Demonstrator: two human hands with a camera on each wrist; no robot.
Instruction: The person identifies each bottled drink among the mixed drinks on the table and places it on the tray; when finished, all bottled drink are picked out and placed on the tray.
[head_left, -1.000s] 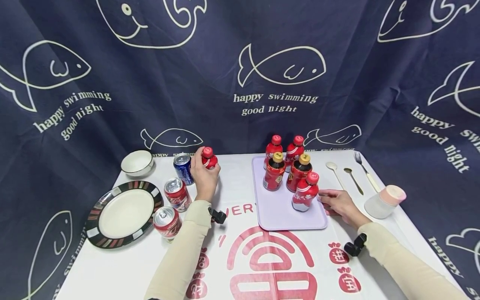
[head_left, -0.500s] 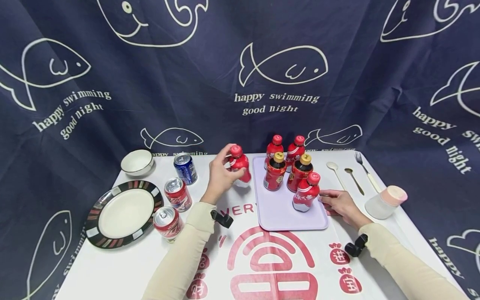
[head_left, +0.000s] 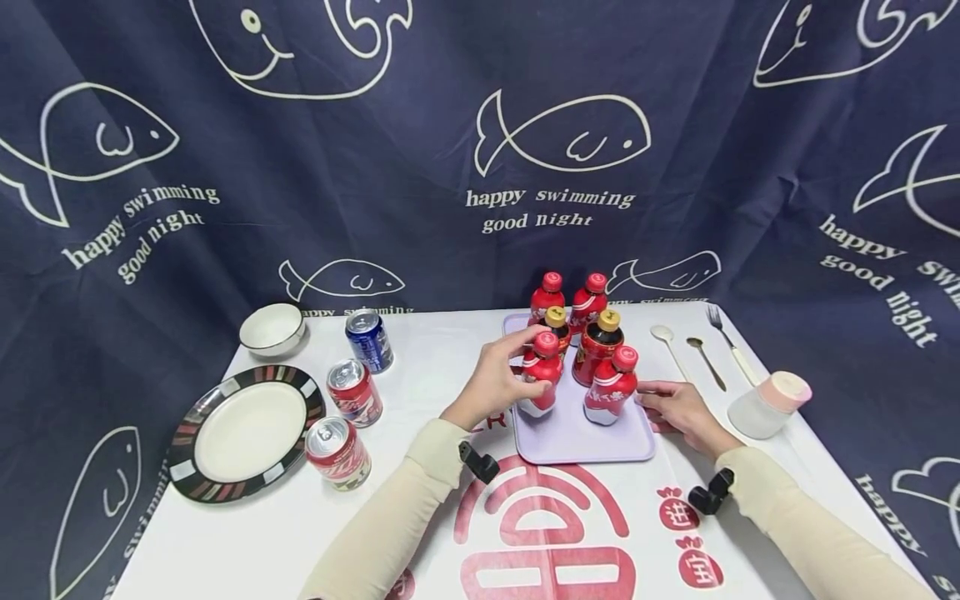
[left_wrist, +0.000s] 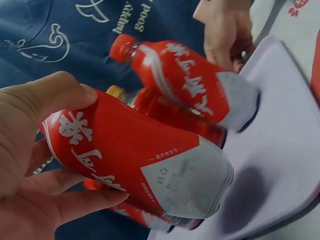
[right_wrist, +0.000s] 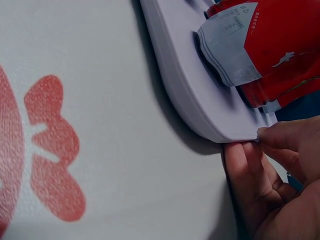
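Observation:
My left hand [head_left: 491,382] grips a red plastic drink bottle [head_left: 542,373], thumb on one side and fingers on the other. In the left wrist view this bottle [left_wrist: 145,155] hangs over the front left of the lilac tray [head_left: 585,446], its shadow falling on the tray. At the tray's right edge, my right hand [head_left: 686,412] pinches the rim, as the right wrist view shows with the thumb [right_wrist: 280,134] on top. A similar red bottle [head_left: 611,387] stands on the tray near that hand. Behind it are a gold-capped bottle [head_left: 597,350] and a second one [head_left: 557,318], mostly hidden.
Two red bottles [head_left: 547,296] stand at the tray's back. On the left are a blue can [head_left: 369,340], two red cans [head_left: 354,392], a dark-rimmed plate [head_left: 251,429] and a white bowl [head_left: 272,327]. Right of the tray lie two spoons [head_left: 705,362], a fork [head_left: 733,342] and a pink-topped cup [head_left: 768,406].
My left hand has carried the red bottle rightward from beside the blue can to over the tray. My right hand has stayed at the tray's edge.

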